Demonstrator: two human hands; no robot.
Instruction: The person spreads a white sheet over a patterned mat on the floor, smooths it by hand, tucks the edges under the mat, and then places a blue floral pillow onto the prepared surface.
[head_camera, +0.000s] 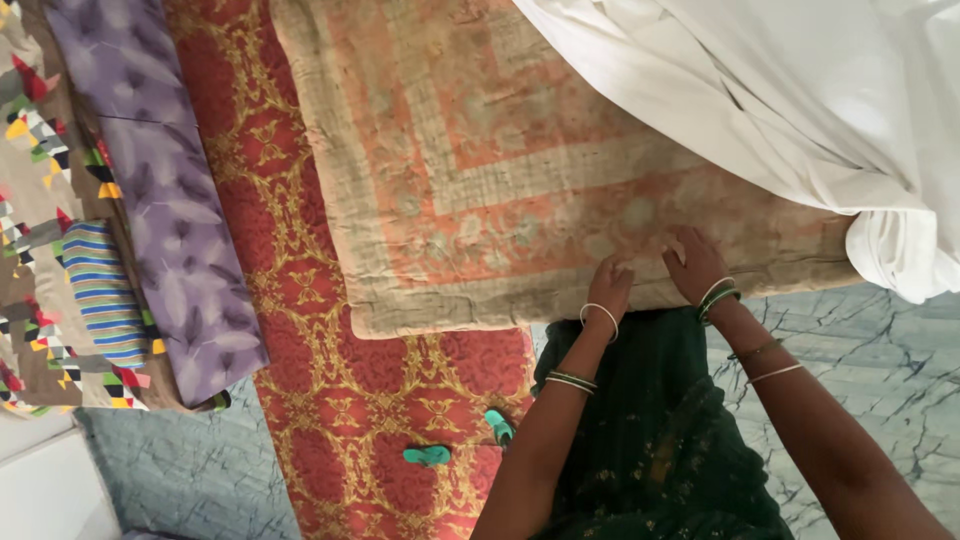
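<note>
Left hand (610, 285): fingers (612, 266) bent and laid palm-down on the near edge of the quilt (520, 170); whether they pinch the cloth or only press on it cannot be told. Wrist carries pale bangles, forearm runs down and toward the lower middle of the view.

Right hand (697, 266): fingers (688, 240) spread and flat on the same edge, just beside the left hand, apart from it by a narrow gap; nothing closed within them that shows. Green and pale bangles at the wrist; forearm runs down to the lower right.

Quilt: faded orange and beige, with nested square borders, lying flat under both hands. Its long axis runs across the view, from beyond the left fingers to past the right fingers, tilted slightly; its near edge lies under the fingertips.

White sheet (800, 90): bunched, overlapping the quilt beyond and to the right of the right fingers.

Red patterned bedcover (300, 300): beneath the quilt, left of the left fingers.

Purple cloth (170, 200): farther left, well apart.

Green garment (650, 440): below both wrists.

Marble floor (880, 350): under the right forearm.
</note>
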